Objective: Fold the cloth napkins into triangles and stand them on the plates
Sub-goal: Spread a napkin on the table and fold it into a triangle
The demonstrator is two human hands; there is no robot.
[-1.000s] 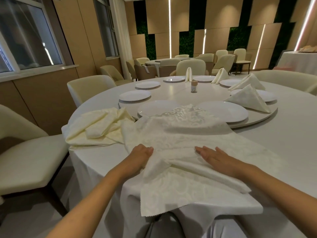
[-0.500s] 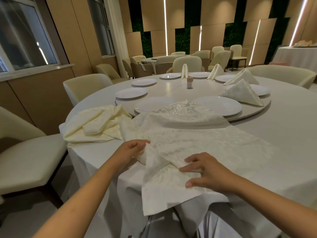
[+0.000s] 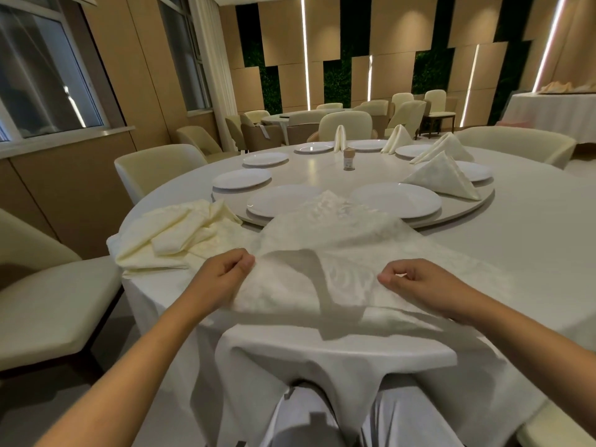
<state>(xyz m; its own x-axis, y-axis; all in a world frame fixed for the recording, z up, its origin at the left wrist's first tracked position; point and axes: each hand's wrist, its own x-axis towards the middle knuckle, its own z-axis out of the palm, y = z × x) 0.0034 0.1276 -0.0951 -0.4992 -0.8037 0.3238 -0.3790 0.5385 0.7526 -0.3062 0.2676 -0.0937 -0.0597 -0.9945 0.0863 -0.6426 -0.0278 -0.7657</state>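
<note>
Both grips on napkin (image 3: 342,269) edge

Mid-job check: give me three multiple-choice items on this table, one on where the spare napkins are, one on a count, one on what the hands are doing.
1. The napkin pile lies
A. left of the hands
B. on a plate
C. on a chair

2. Folded napkins standing:
A. one
B. four
C. seven

3. The hands are
A. flat on the table
B. pinching the napkin
C. lifting a plate

Key: A, it lies beside the left hand; B, four stand at the far right; B, the left hand and right hand pinch its lifted edge.
</note>
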